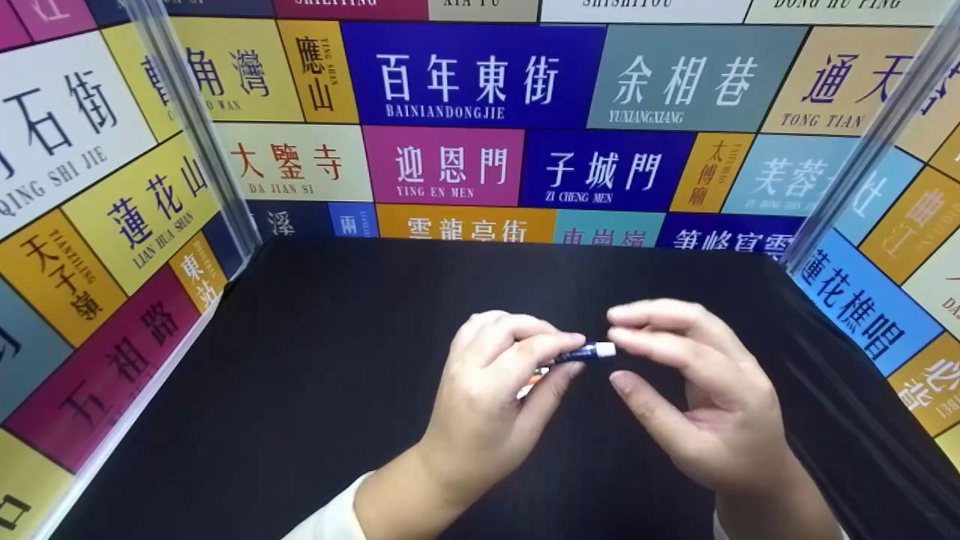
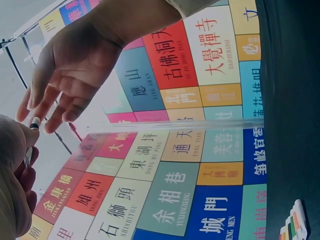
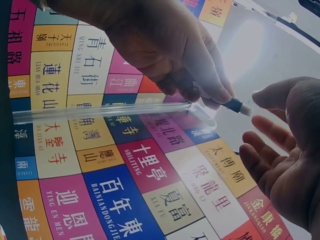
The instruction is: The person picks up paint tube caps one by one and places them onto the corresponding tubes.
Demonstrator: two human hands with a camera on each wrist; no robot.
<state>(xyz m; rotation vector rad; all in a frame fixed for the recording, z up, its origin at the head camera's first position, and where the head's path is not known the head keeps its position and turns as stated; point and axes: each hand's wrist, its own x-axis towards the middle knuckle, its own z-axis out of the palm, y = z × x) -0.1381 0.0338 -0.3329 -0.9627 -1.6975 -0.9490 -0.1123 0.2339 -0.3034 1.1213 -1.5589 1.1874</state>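
In the head view my left hand (image 1: 491, 382) pinches a slim dark blue tube (image 1: 581, 352) with small light print along its side. The tube's white end (image 1: 606, 349) sticks out to the right past the thumb and fingertips. My right hand (image 1: 709, 394) is just beyond that end, thumb and fingers apart around a gap with nothing in it. The right wrist view has the tube (image 3: 237, 106) pointing at the spread right fingers. Most of its length is hidden inside the left hand.
Several small white sticks with orange and green bands (image 2: 294, 222) lie together on the black cloth (image 1: 300, 375); in the head view the left hand mostly covers them. Colourful printed sign panels (image 1: 480, 75) stand behind and at both sides, with clear corner posts (image 1: 199, 135).
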